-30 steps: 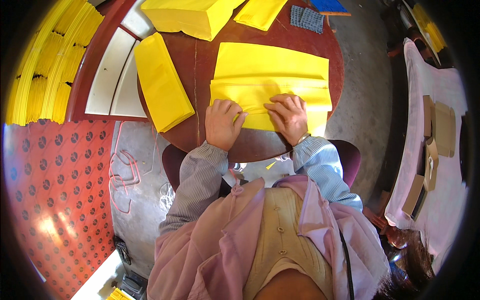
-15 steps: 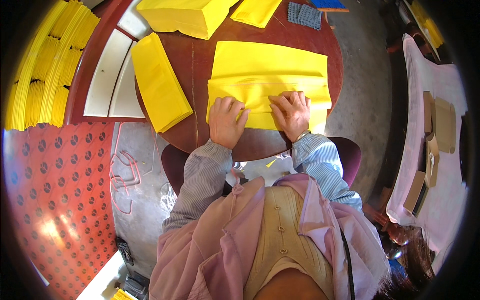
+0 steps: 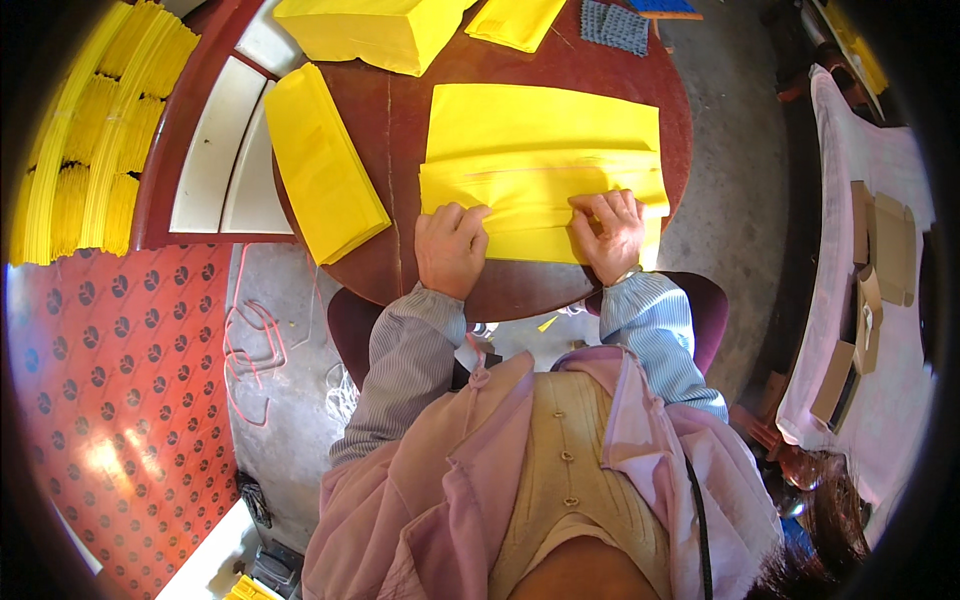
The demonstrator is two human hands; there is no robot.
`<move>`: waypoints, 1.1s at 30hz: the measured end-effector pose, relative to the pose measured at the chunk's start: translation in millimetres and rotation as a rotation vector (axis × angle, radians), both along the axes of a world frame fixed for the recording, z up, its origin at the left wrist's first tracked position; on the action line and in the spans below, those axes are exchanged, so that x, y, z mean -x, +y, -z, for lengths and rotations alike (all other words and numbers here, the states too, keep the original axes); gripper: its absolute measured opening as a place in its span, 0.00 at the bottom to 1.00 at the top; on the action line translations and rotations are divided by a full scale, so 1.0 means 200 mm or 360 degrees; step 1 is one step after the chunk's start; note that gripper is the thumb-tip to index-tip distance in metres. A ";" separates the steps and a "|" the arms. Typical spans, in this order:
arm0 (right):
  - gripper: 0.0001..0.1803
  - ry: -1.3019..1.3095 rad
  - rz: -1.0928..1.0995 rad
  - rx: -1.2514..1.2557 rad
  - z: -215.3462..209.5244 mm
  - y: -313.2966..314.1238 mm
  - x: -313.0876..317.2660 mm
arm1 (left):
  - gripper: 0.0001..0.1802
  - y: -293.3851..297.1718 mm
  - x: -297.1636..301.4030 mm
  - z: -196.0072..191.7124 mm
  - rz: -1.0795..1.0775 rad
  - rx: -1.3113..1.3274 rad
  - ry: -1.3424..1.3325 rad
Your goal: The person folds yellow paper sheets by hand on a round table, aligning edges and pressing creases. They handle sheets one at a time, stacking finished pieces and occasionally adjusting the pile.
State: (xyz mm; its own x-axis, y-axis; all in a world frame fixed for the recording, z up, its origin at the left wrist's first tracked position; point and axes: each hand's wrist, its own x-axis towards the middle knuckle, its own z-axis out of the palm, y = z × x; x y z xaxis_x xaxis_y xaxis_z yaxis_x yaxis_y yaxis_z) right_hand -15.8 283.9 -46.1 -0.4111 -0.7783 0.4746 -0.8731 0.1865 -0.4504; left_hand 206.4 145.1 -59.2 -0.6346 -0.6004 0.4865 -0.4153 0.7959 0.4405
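Note:
A folded yellow cloth (image 3: 545, 120) lies on the round dark red table (image 3: 350, 120) in front of me, with a creased band running across its middle. At the band's near left corner, my left hand (image 3: 450, 248) pinches the cloth, its fingers curled in. My right hand (image 3: 610, 237) rests on the near right part, thumb and forefinger pinched on the cloth and the other fingers bent. A strip of the cloth's near layer shows between my hands. Some of the cloth is hidden under my fingers.
To the left lies a folded yellow stack (image 3: 325, 165). A bulky yellow bundle (image 3: 370, 35), another yellow piece (image 3: 515, 20) and a grey textured pad (image 3: 613, 28) sit at the back. Tall yellow piles (image 3: 85, 130) stand far left. Cardboard boxes (image 3: 868, 310) lie on a pale cloth at right.
My right hand has slid to the right along the cloth's band, widening the gap between my hands. The left hand stays at the left corner. The whole view has shifted slightly.

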 end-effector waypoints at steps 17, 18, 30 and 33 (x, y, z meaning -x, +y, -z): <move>0.14 0.0026 -0.0058 -0.0033 -0.06 -0.02 -0.02 | 0.11 0.03 0.23 -0.04 0.0247 -0.0044 0.0037; 0.15 0.0007 -0.0040 -0.0047 -0.06 0.01 0.01 | 0.12 0.02 0.21 -0.04 0.0270 -0.0047 -0.0010; 0.06 -0.0067 0.0329 -0.0112 0.00 0.20 0.23 | 0.10 0.07 0.20 -0.05 -0.0111 0.0001 -0.0213; 0.05 -0.0071 0.0435 -0.0087 0.02 0.20 0.24 | 0.08 0.07 0.24 -0.05 -0.0195 -0.0052 -0.0230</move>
State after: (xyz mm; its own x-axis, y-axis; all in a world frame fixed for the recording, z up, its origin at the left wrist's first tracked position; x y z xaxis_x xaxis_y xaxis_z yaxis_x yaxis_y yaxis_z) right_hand -64.8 324.2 -49.7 -0.6290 -0.6596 0.4115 -0.7665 0.4375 -0.4702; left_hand 159.3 158.4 -49.6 -0.6176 -0.6915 0.3748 -0.5690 0.7218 0.3940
